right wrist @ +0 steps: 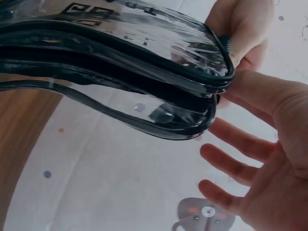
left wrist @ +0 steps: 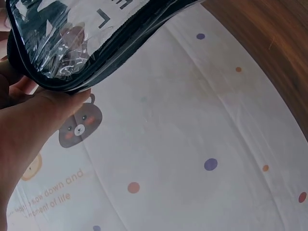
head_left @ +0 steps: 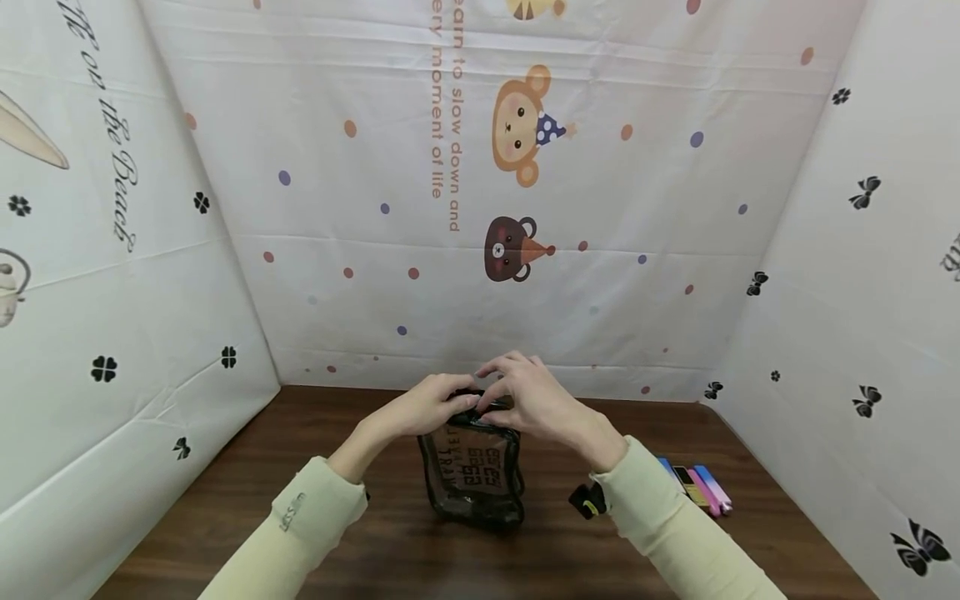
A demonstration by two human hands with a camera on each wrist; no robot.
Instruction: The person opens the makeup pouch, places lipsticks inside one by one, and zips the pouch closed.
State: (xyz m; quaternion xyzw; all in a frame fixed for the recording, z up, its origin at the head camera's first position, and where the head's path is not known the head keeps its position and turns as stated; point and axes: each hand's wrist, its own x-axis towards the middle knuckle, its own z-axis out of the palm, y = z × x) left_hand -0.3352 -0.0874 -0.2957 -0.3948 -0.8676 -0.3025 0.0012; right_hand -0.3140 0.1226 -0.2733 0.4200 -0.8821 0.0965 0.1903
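Note:
A clear plastic zip pouch point(head_left: 471, 467) with black trim and dark lettering stands upright on the table in the head view. My left hand point(head_left: 431, 406) grips its top left corner, the thumb along the black edge in the left wrist view. At the top right corner is my right hand point(head_left: 536, 404). In the right wrist view, its thumb and forefinger pinch the end of the pouch point(right wrist: 120, 55) by the zip, while the other fingers spread away from it. Between the pouch's two black-edged sides a dark zipped band shows. Clear, crinkled plastic point(left wrist: 70, 60) shows at the corner by my left hand.
Several slim coloured items point(head_left: 701, 489), blue, pink and black-yellow, lie side by side at the right, partly behind my right sleeve. A black object with a yellow mark point(head_left: 587, 502) is beside the right cuff. Printed white cloth walls point(head_left: 450, 317) enclose the brown wooden table point(head_left: 300, 467).

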